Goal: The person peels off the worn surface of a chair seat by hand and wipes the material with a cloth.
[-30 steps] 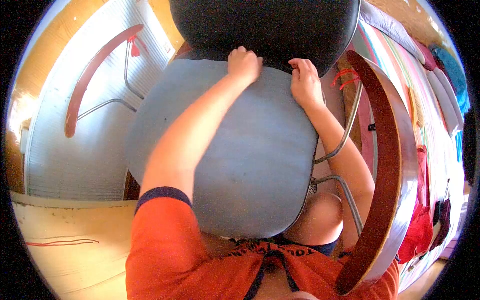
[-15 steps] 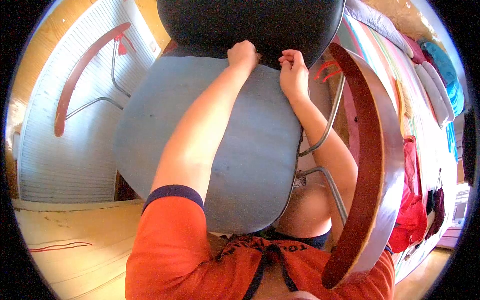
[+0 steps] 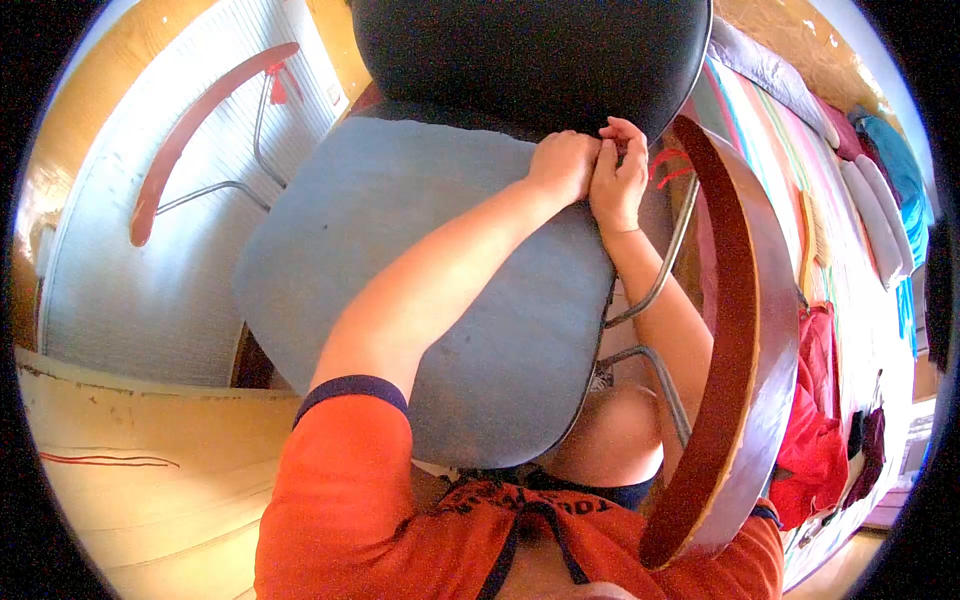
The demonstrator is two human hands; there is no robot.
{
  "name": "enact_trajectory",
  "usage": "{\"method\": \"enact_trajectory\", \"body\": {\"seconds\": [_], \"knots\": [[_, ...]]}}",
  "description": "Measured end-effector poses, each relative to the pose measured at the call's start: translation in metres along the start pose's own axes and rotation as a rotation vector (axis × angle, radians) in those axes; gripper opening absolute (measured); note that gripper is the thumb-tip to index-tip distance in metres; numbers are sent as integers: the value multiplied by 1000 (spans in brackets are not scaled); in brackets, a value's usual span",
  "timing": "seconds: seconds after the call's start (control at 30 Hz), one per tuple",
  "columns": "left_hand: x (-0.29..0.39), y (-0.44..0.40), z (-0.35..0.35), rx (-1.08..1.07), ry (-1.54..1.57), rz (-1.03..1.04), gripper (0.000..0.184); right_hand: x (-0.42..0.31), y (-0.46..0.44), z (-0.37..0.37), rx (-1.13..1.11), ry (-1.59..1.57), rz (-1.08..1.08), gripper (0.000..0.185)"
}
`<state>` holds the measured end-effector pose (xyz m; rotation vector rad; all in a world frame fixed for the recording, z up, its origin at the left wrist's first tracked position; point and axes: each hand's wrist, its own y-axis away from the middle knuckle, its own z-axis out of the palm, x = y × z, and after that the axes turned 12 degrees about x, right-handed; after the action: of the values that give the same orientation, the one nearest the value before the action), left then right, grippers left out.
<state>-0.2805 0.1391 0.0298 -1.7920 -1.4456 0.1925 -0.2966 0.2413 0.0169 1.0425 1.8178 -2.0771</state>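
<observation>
An office chair faces me, with a black backrest and a blue-grey fabric seat. My left hand is closed at the rear right corner of the seat, where the fabric meets the backrest. Right beside it, touching or nearly so, is my right hand, its fingers curled. Whatever is between the fingers of either hand is hidden. My right arm passes under the brown right armrest, by its metal tube. Red string is tied near that armrest's far end.
The left armrest also carries red string. On the right stands a bed with a striped sheet, a brush, red cloth and grey cushions. Red strings lie on the pale surface at lower left.
My left hand has moved right along the seat's rear edge to meet my right hand. The view has shifted a little, so the chair sits slightly further right.
</observation>
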Motion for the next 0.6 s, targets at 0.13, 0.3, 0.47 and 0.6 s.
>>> {"method": "enact_trajectory", "body": {"seconds": [0.13, 0.3, 0.47, 0.6], "knots": [[-32, -5, -34, -75, -146, 16, 20, 0, 0, 3, -25, 41, -80, 26], [-134, 12, -82, -58, -343, -139, 40, -2, 2, 4, -94, 40, -11, 26], [-152, 10, -78, -26, -402, -215, 37, -2, 2, 3, -179, 94, 31, 24], [-182, 27, -89, -170, -579, -72, 46, 2, 3, 7, -307, 244, -140, 18]]}}
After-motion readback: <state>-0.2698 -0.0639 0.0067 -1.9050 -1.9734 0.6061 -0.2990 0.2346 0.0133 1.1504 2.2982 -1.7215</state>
